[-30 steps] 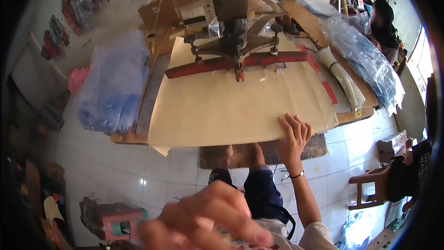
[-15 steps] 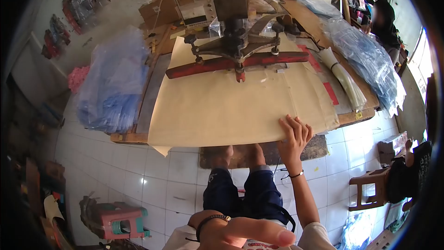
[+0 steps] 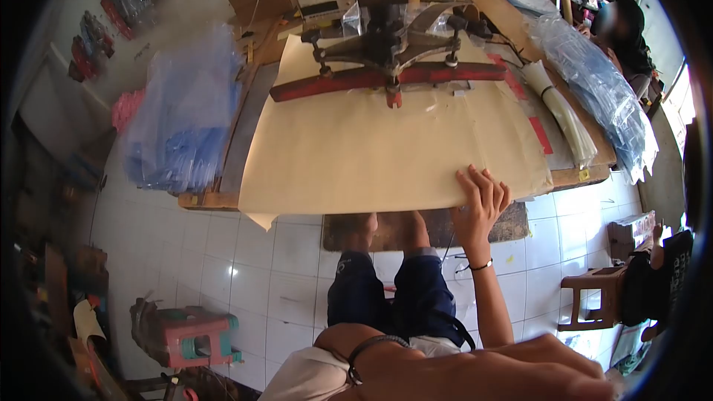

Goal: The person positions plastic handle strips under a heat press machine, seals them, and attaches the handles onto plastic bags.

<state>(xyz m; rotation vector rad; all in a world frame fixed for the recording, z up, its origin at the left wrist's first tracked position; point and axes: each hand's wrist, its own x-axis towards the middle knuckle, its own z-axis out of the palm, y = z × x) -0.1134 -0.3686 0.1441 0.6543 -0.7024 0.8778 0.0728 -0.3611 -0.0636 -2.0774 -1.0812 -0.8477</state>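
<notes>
A large tan sheet [image 3: 371,156] lies on the worktable [image 3: 215,199], with its front edge past the table's edge and its front left corner bent down. My right hand [image 3: 483,197] rests on the sheet's front right edge, fingers apart on top; the thumb is hidden. Across the bottom of the view, close to the camera, stretches my left arm with a dark bracelet; my left hand [image 3: 542,375] is blurred at the lower right, its fingers unclear. A red bar [image 3: 445,73] on a dark metal press head [image 3: 386,56] spans the sheet's back part.
Blue-tinted plastic [image 3: 182,122] hangs at the table's left. A bundle of clear plastic [image 3: 561,115] and more plastic sheeting [image 3: 594,89] lie at the right. Stools [image 3: 197,334] [image 3: 594,301] stand on both sides. People [image 3: 624,30] [image 3: 657,275] are at the right.
My left hand has swung from the bottom centre to the lower right. The view has tipped, so the table sits higher in it. My right hand stays on the sheet's edge.
</notes>
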